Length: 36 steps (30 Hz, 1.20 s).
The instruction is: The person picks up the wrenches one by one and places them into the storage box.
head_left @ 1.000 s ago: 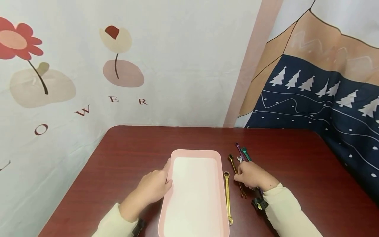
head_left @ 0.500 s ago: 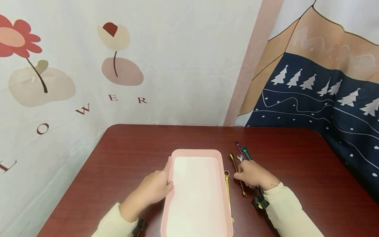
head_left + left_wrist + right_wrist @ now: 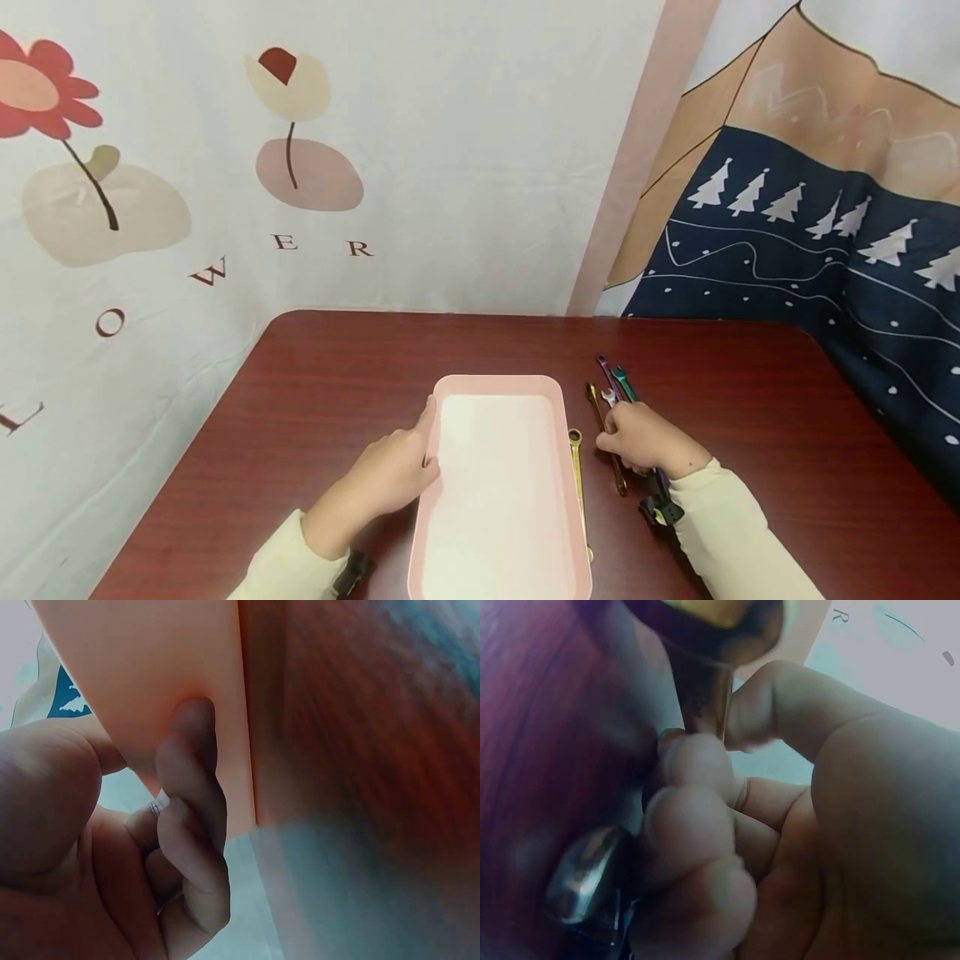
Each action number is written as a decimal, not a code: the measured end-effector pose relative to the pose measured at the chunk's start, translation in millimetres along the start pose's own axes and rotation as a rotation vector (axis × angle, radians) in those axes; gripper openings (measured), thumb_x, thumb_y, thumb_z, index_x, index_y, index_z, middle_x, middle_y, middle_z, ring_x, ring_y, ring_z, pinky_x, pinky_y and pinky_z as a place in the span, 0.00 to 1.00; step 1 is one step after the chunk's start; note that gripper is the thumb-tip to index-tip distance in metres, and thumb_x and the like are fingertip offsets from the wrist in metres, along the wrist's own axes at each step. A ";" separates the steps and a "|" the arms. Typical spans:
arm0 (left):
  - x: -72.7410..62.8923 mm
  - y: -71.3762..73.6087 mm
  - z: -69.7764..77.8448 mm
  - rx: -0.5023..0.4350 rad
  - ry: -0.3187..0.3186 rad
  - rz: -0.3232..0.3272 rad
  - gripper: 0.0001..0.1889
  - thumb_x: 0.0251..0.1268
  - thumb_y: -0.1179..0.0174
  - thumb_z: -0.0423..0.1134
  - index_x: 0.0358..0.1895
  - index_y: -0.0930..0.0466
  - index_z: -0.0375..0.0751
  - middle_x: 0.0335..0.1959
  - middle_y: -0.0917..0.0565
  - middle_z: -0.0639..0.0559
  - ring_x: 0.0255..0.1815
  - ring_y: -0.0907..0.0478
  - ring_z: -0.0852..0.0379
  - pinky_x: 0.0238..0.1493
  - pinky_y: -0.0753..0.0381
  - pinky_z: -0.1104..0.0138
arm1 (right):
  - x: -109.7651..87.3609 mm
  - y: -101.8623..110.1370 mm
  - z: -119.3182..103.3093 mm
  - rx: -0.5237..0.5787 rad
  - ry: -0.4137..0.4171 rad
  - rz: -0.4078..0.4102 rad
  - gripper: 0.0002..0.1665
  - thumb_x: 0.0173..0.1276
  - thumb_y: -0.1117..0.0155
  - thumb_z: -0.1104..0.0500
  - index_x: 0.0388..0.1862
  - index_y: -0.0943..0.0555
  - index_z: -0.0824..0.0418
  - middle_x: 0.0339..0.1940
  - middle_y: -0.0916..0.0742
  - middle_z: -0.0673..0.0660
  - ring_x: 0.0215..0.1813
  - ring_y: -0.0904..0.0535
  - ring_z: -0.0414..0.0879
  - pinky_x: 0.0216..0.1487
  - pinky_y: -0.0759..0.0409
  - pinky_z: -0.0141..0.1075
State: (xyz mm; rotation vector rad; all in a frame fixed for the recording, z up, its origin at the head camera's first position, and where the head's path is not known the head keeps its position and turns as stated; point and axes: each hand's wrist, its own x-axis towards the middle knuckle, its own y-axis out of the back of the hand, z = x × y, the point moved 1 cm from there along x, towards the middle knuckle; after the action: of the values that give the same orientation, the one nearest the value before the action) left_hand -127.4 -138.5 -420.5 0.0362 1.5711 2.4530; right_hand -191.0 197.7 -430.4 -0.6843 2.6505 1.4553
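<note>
A pale pink tray lies lengthwise before me. My left hand grips its left edge, thumb on the rim; in the left wrist view curled fingers press its outer wall. To its right, my right hand pinches a bronze-coloured combination wrench between thumb and fingers; the right wrist view shows the wrench shank in that pinch. Beyond and partly under the hand lie a silver wrench, a purple wrench and a green wrench.
A gold wrench lies along the tray's right side, its lower part partly hidden by the rim. The dark red wooden table ends at a pale flower-printed curtain. A navy tree-patterned cloth hangs at the right.
The tray's near end has shifted slightly right, covering more of the gold wrench. The bronze-coloured wrench has turned onto its edge in my right hand and moved slightly right.
</note>
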 end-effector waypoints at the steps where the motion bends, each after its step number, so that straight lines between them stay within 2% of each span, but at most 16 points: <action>1: 0.4 0.4 -0.4 0.002 0.001 -0.001 0.44 0.62 0.43 0.37 0.80 0.54 0.33 0.11 0.35 0.57 0.15 0.40 0.59 0.19 0.38 0.63 | 0.4 0.2 -0.1 -0.004 0.002 0.003 0.19 0.64 0.40 0.64 0.12 0.30 0.57 0.06 0.27 0.48 0.09 0.33 0.37 0.15 0.31 0.33; 8: 2.5 1.4 -1.3 0.011 -0.004 -0.004 0.44 0.62 0.44 0.38 0.80 0.55 0.33 0.12 0.31 0.56 0.17 0.35 0.58 0.21 0.35 0.62 | 1.0 0.3 -0.7 -0.021 -0.005 0.016 0.21 0.70 0.42 0.64 0.14 0.28 0.58 0.06 0.26 0.49 0.08 0.31 0.37 0.14 0.29 0.33; 14: 3.4 -0.9 -3.1 0.009 -0.008 -0.010 0.45 0.62 0.44 0.37 0.80 0.55 0.33 0.11 0.36 0.58 0.15 0.40 0.59 0.20 0.38 0.63 | 1.3 0.8 -1.2 -0.020 -0.004 0.026 0.21 0.72 0.43 0.63 0.15 0.27 0.59 0.06 0.26 0.49 0.08 0.30 0.38 0.15 0.27 0.34; 20: 2.2 -2.2 -3.0 0.016 -0.009 -0.009 0.44 0.64 0.45 0.38 0.80 0.56 0.33 0.12 0.32 0.56 0.17 0.35 0.58 0.23 0.34 0.62 | 2.6 3.3 -2.5 0.006 -0.021 0.037 0.20 0.74 0.45 0.61 0.18 0.26 0.60 0.08 0.26 0.50 0.10 0.30 0.40 0.17 0.27 0.35; 24: 1.8 -2.7 -2.8 0.019 -0.009 -0.005 0.44 0.63 0.45 0.38 0.80 0.55 0.34 0.11 0.33 0.57 0.16 0.37 0.58 0.22 0.35 0.62 | 4.4 5.9 -4.4 0.027 -0.012 0.064 0.20 0.75 0.46 0.61 0.19 0.27 0.59 0.08 0.26 0.50 0.11 0.30 0.41 0.17 0.28 0.35; 36: 1.2 -2.5 -2.5 0.029 -0.027 -0.011 0.44 0.64 0.45 0.38 0.80 0.56 0.33 0.11 0.34 0.57 0.15 0.39 0.59 0.21 0.36 0.62 | 0.7 10.8 -19.8 0.197 0.063 0.173 0.19 0.76 0.45 0.60 0.22 0.28 0.61 0.11 0.24 0.52 0.14 0.27 0.44 0.18 0.29 0.36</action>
State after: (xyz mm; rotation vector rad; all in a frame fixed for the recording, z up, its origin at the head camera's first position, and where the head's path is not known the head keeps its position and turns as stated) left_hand -128.4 -139.5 -423.9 0.0653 1.5912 2.4111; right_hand -192.5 186.4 -410.9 -0.5040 2.9143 1.2000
